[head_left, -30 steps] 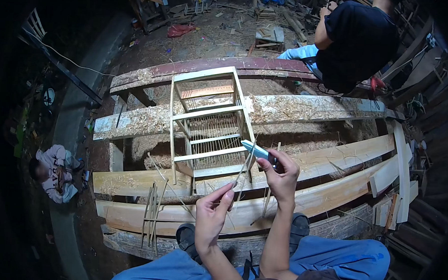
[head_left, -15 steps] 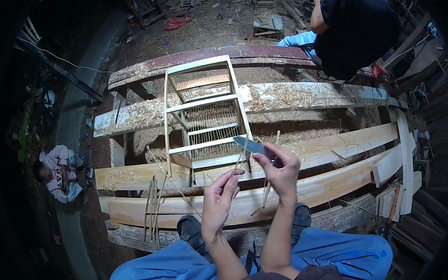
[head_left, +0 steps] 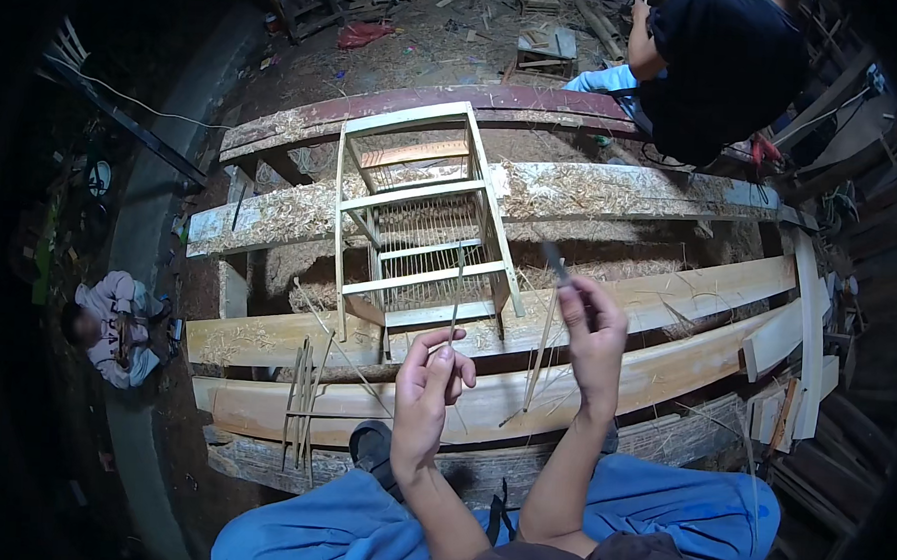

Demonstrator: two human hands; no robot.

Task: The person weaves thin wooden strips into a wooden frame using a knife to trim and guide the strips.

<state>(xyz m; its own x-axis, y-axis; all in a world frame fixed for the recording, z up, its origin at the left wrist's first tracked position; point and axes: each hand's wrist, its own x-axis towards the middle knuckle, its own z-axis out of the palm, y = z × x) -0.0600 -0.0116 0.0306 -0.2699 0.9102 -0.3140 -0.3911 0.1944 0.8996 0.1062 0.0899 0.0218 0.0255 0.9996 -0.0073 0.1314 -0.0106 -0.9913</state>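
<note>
Pinched upright between the fingers of my left hand (head_left: 428,394) is a thin bamboo strip (head_left: 459,285), its upper part crossing in front of a wooden frame. My right hand (head_left: 596,342) grips a knife (head_left: 555,257), the blade pointing up and left, blurred and apart from the strip. The pale wooden frame (head_left: 424,277), with a row of thin rods across its inside, rests on the planks just beyond my left hand. Several loose strips (head_left: 306,394) lie left of that hand, and a few more sticks (head_left: 542,349) lie between my hands.
Long pale planks (head_left: 665,365) run across in front of my feet. A farther beam (head_left: 612,192) is covered in wood shavings. Another person (head_left: 718,72) in a dark shirt is at the back right; a second person (head_left: 116,321) crouches at the far left. A red bag (head_left: 364,34) lies on the littered ground.
My right hand has swung the knife to the right, off the bamboo strip that its blade was against. My left hand has shifted slightly left and down, and the strip now stands more upright.
</note>
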